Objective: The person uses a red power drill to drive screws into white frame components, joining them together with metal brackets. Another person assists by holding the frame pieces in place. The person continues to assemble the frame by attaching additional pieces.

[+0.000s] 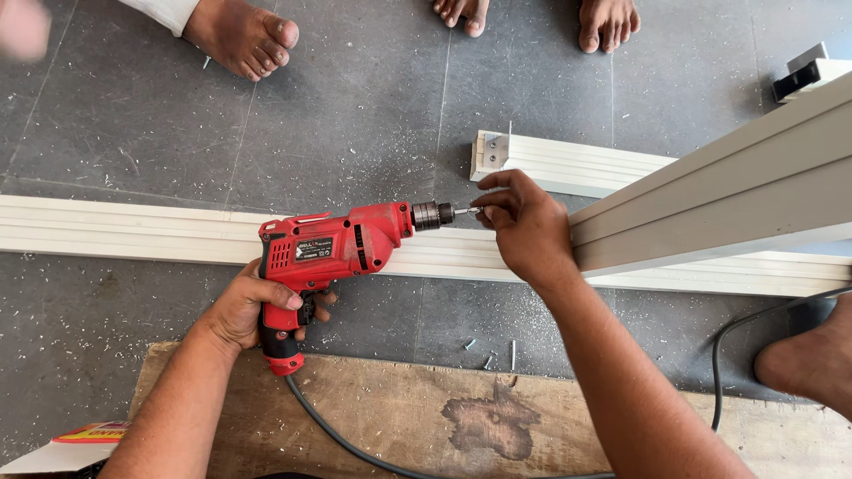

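Observation:
My left hand (253, 306) grips the handle of a red corded electric drill (333, 248), which lies level and points right. Its chuck and bit tip (461, 211) meet the fingers of my right hand (524, 226). My right hand pinches a small screw at the bit and rests against the end of a grey-white frame profile (719, 200) that slants up to the right. Beneath both runs a long white ribbed profile (133, 231) laid across the dark floor.
A second white profile with a metal corner bracket (493, 153) lies behind my right hand. Loose screws (488, 355) sit on the floor by a worn wooden board (426, 417). The drill's black cord (337, 435) crosses the board. Other people's bare feet (244, 35) stand at the top.

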### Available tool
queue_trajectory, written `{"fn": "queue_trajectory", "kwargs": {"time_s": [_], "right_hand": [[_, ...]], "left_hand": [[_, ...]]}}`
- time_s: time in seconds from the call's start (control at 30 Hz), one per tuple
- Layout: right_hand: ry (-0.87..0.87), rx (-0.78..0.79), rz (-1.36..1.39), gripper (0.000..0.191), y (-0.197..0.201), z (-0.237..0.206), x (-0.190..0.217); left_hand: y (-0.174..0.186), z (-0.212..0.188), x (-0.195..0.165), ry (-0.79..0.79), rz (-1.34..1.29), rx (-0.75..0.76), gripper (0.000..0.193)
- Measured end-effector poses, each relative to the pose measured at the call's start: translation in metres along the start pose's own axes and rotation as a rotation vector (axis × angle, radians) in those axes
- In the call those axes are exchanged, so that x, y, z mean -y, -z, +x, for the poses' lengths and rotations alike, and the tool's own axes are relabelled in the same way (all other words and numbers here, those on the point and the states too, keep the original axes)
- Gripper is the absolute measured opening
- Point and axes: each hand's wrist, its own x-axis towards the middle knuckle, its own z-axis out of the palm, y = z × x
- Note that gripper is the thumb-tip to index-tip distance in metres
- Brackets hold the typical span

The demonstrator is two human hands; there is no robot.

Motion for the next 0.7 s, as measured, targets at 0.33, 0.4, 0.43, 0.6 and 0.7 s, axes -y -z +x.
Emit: {"fn": "queue_trajectory", "kwargs": {"time_s": [0.33, 0.4, 0.43, 0.6, 0.7], "right_hand": [[-0.445, 0.113, 0.933, 0.051, -0.014, 0.003, -0.01], [-0.469, 0.1, 1.106, 0.056, -0.025, -0.012, -0.017], [-0.475, 0.093, 1.19, 0.059, -0.029, -0.02, -0.021], [-0.459, 0.354, 0.512, 0.046, -0.013, -0.082, -0.064], [-0.324, 0.337, -0.293, 0.026, 0.043, -0.088, -0.096]], "left_hand": [[-0.002, 0.002, 0.002, 0.007, -0.01, -0.025, 0.072], [-0.003, 0.003, 0.002, -0.009, -0.008, -0.009, 0.07], [-0.004, 0.004, 0.002, -0.006, -0.01, -0.005, 0.07], [-0.003, 0.008, 0.002, 0.011, -0.023, -0.001, 0.07], [-0.003, 0.012, 0.002, 0.027, 0.035, -0.016, 0.07]]}}
